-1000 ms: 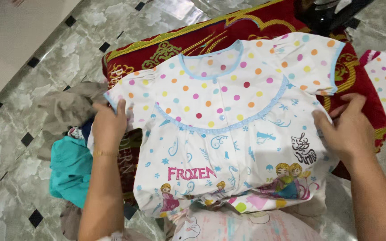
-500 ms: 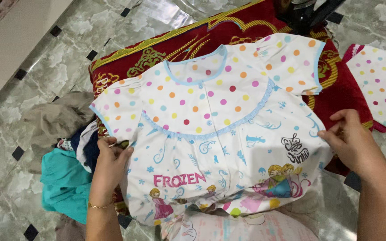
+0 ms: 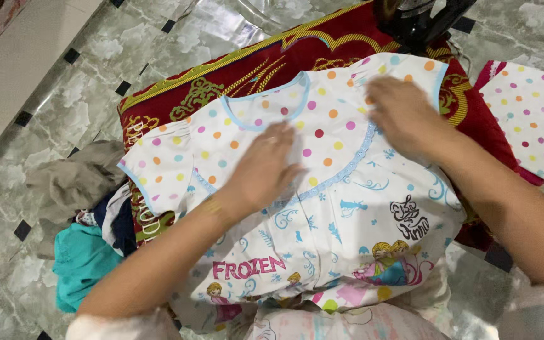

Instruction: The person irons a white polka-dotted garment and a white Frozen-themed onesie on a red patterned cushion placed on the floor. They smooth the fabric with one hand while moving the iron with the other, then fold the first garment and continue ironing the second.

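A child's white top (image 3: 322, 208) with coloured polka dots, light-blue trim and cartoon figures lies spread face up on a red and gold patterned cloth (image 3: 253, 63). My left hand (image 3: 260, 169) rests flat, fingers apart, on the dotted chest just below the neckline. Near the right sleeve, my right hand (image 3: 401, 113) also lies flat on the top's shoulder and looks blurred with motion. Neither hand holds anything.
A heap of clothes (image 3: 89, 214) in beige, navy and teal lies at the left on the marble floor (image 3: 45, 119). A second polka-dot piece (image 3: 533, 119) lies at the right. A dark object (image 3: 420, 19) stands at the cloth's far edge. Another printed garment (image 3: 347, 324) lies nearest me.
Both hands have left the top's side edges and moved inward and up onto its dotted chest and shoulder, now pressing flat. The top lies slightly more to the left.
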